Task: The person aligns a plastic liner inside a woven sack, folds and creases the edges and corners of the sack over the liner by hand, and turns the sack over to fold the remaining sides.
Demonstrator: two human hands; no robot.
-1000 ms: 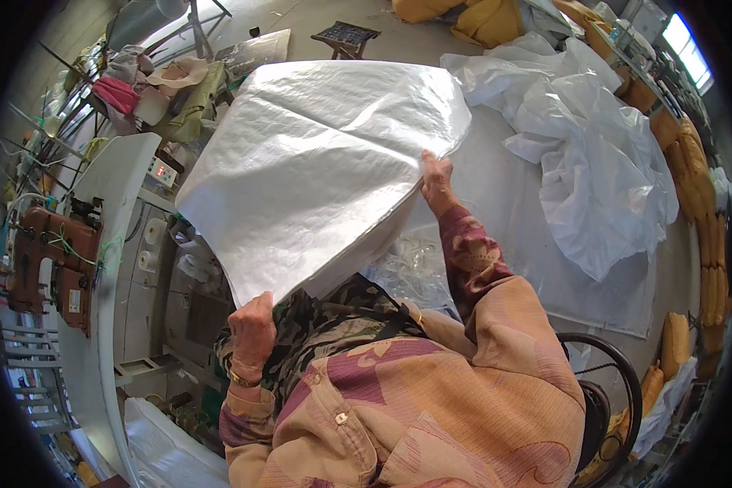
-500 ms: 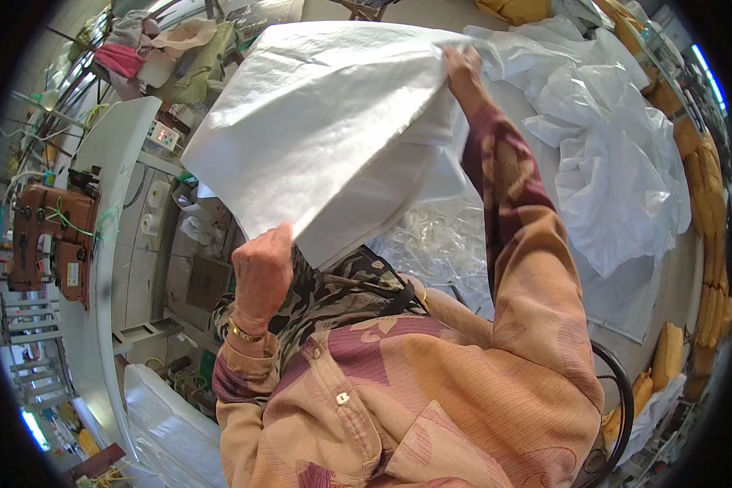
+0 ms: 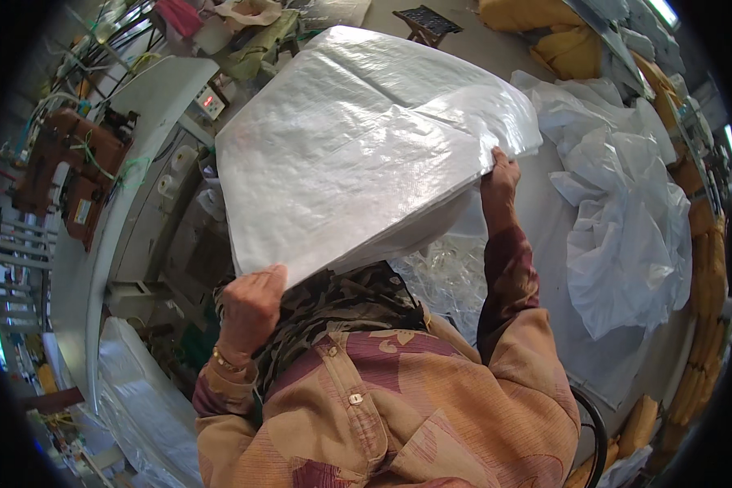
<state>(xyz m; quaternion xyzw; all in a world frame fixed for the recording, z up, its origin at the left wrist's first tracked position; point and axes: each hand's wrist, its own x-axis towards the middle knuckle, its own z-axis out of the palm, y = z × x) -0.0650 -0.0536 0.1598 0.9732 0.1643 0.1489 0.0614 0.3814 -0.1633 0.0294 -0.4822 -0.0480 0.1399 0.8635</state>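
Two hands are gripping one white woven sack (image 3: 358,146), holding it spread and lifted in front of the person's chest. The left hand (image 3: 250,302) is clenching the sack's near lower corner, knuckles up, close to the body, with a bracelet at the wrist. The right hand (image 3: 498,175) is pinching the far right edge, fingers curled over the layered hem, with the arm stretched forward and up and the sleeve running back to the shoulder. The sack is hanging between the two hands, tilted, its upper face flat and its folded layers showing along the edge under the right hand.

By the look of it, the step in hand is lifting and squaring the sack. A next move would call for both grips staying firm on opposite corners so the layers do not slide apart.

Beyond the right hand, loose clear plastic liners (image 3: 626,236) are lying heaped on the pale bench (image 3: 545,244), and more crumpled plastic (image 3: 443,281) is sitting just below that arm. Past the left hand, a sewing machine (image 3: 65,167) is standing on a long white bench (image 3: 150,106). Yellow bundles (image 3: 708,268) are lining the far right edge.
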